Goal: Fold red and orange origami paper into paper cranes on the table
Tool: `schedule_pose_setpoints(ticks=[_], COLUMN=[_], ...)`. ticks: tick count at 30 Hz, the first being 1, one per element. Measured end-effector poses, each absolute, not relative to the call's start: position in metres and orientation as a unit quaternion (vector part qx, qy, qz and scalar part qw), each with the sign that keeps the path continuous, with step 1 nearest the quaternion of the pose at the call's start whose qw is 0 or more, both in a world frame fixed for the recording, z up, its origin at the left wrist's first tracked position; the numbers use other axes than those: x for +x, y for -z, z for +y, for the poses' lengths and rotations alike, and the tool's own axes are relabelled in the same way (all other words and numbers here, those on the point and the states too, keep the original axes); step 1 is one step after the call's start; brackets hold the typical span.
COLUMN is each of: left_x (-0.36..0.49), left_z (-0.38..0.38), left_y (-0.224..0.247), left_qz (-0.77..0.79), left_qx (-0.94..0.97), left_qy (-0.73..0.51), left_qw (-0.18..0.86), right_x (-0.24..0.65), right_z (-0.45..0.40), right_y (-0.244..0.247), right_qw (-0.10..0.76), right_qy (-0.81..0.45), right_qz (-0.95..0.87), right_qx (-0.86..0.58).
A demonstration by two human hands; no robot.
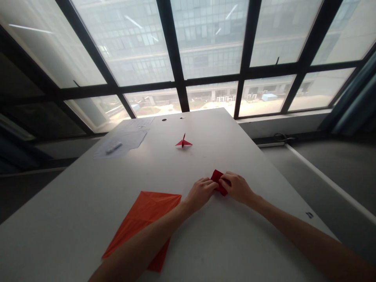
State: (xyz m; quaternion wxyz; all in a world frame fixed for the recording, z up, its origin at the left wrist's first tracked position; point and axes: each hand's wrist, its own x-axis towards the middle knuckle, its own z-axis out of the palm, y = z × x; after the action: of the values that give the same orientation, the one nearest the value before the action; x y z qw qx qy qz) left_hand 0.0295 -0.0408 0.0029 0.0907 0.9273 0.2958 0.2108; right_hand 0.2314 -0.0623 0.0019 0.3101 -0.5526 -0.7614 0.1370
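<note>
A small piece of folded red paper (217,175) lies on the white table (235,156), right of the middle. My left hand (202,190) has its fingers closed on the paper's left edge. From the other side my right hand (237,187) grips the same paper, thumb and fingers pressed together over its right part. The fingers hide some of the folds. Under my left forearm rests a larger orange sheet (143,209) with crease lines. Farther back on the table stands a red folded paper figure (183,143) with pointed wings.
White papers (133,141) lie at the table's back left, with a small greyish object (114,147) on them. A round hole (164,120) is near the far edge. A small dark mark (309,215) is near the right edge. Large windows stand beyond the table.
</note>
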Motion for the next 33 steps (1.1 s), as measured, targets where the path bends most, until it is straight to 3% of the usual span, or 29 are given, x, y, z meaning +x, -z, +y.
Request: schedule_pose_setpoints(ticks=[7, 10, 13, 19, 22, 26, 33], left_x=[0.021, 0.016, 0.016, 0.023, 0.025, 0.027, 0.030], left_z=[-0.027, -0.022, -0.024, -0.036, -0.038, -0.039, -0.044], left_y=[-0.003, -0.005, -0.008, -0.011, -0.009, -0.005, -0.011], left_qz=[0.293, 0.258, 0.254, 0.237, 0.255, 0.337, 0.318], left_qx=[0.859, 0.857, 0.874, 0.939, 0.933, 0.877, 0.899], left_qy=[-0.243, -0.233, -0.227, -0.214, -0.247, -0.341, -0.290], left_qw=[0.342, 0.380, 0.346, 0.125, 0.063, 0.032, 0.072], right_x=[0.239, 0.241, 0.239, 0.225, 0.221, 0.222, 0.225], right_z=[-0.070, -0.070, -0.072, -0.079, -0.079, -0.076, -0.072], right_y=[-0.010, -0.015, -0.018, -0.017, -0.016, -0.014, -0.010], right_qw=[0.240, 0.225, 0.218, 0.228, 0.264, 0.321, 0.387], right_qy=[-0.195, -0.196, -0.199, -0.150, -0.170, -0.237, -0.293], right_qz=[-0.810, -0.819, -0.825, -0.807, -0.770, -0.724, -0.644], right_qx=[-0.499, -0.490, -0.483, -0.524, -0.555, -0.562, -0.591])
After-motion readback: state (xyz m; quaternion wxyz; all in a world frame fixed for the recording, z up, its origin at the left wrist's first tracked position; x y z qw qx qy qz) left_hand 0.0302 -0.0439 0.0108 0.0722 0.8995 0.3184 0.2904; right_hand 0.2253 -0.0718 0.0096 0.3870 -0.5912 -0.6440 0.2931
